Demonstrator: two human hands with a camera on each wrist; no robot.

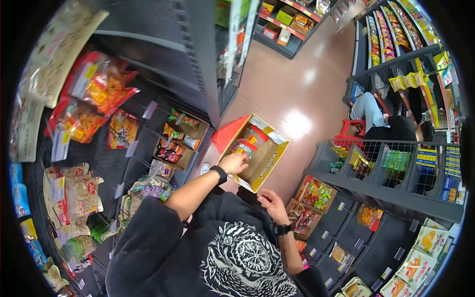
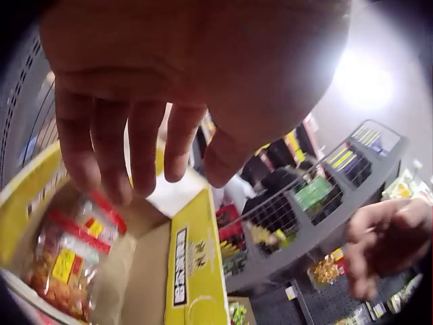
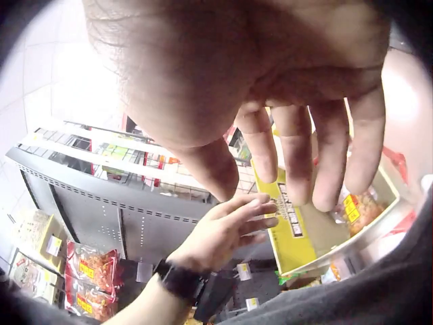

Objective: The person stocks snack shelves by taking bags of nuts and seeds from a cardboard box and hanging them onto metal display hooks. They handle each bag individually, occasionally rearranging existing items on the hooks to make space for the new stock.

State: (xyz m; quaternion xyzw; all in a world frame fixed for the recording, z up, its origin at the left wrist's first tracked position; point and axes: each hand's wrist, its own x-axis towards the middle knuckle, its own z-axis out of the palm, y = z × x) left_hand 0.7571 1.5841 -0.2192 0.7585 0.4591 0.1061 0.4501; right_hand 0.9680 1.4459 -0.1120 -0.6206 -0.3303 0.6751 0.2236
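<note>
A yellow-sided cardboard box [image 1: 267, 168] stands open-topped in front of the person. Inside, toward its left end, lie clear snack bags [image 1: 243, 147] with red tops and yellow labels; the left wrist view shows the bags [image 2: 64, 271] closer up. Over the box's near left side hovers the left hand [image 1: 234, 164], fingers loosely bent downward, with nothing in its grasp in the left wrist view. Just off the box's near right corner is the right hand [image 1: 273, 205], its fingers spread and holding nothing. Each wrist wears a black band.
Beside the box is a red panel [image 1: 228, 132]. Shelving with hanging snack bags [image 1: 111, 91] lines the left. At the right, a wire-fronted rack [image 1: 381, 163] holds packets, and a crouching person [image 1: 383, 121] is behind it. Small snack cartons [image 1: 316, 193] sit low nearby.
</note>
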